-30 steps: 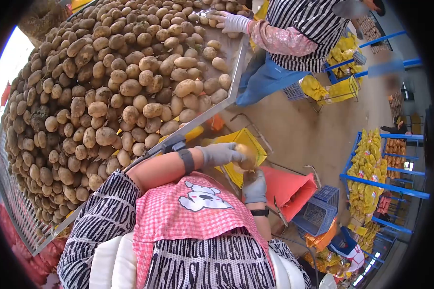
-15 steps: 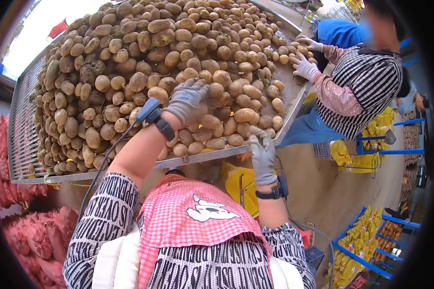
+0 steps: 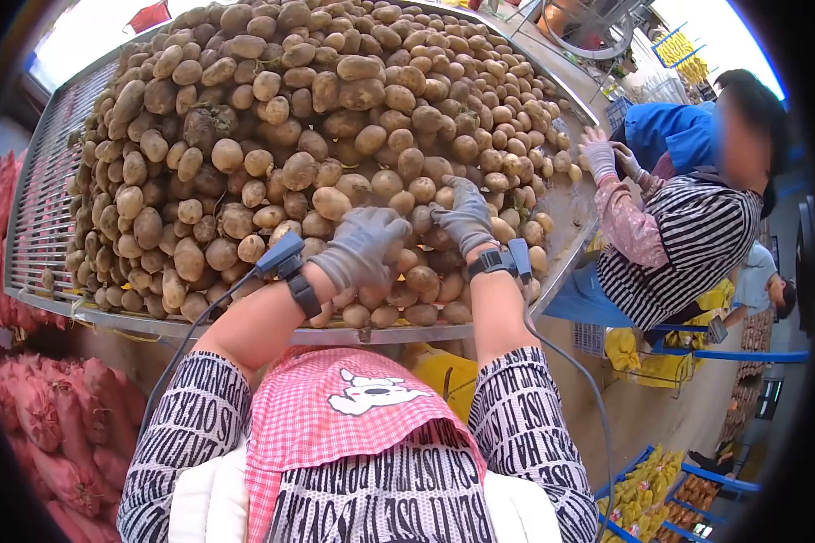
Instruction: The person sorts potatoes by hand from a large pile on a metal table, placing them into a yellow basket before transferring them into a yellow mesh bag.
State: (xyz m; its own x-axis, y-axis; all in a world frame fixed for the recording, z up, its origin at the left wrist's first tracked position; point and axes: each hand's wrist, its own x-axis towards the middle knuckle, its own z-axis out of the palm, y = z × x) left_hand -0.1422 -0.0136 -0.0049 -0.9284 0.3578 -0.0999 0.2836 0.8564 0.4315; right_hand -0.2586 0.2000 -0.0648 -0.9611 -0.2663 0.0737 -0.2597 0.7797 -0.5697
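Observation:
A big heap of brown potatoes (image 3: 299, 169) covers a metal-edged sorting table (image 3: 335, 333) in front of me. My left hand (image 3: 367, 246), in a grey glove, is over the near side of the heap. Its fingers are smeared by motion, so whether they hold a potato cannot be told. Close to its right, my right hand (image 3: 465, 217), gloved too, reaches onto the potatoes with thumb and fingers apart. A potato lies against its thumb side; no grip on it shows. Each wrist bears a black strap with a cabled device.
A co-worker in a striped top (image 3: 697, 217) stands at the table's right end, gloved hands (image 3: 599, 156) by its edge. Pink mesh sacks (image 3: 63, 434) are stacked at lower left. A yellow bag (image 3: 444, 373) is below the near edge. Yellow sacks (image 3: 638, 498) fill blue racks at lower right.
My right hand has come up from beyond the table's near edge onto the potatoes. My left hand has shifted slightly toward me. The view has turned, and the co-worker's hands have moved.

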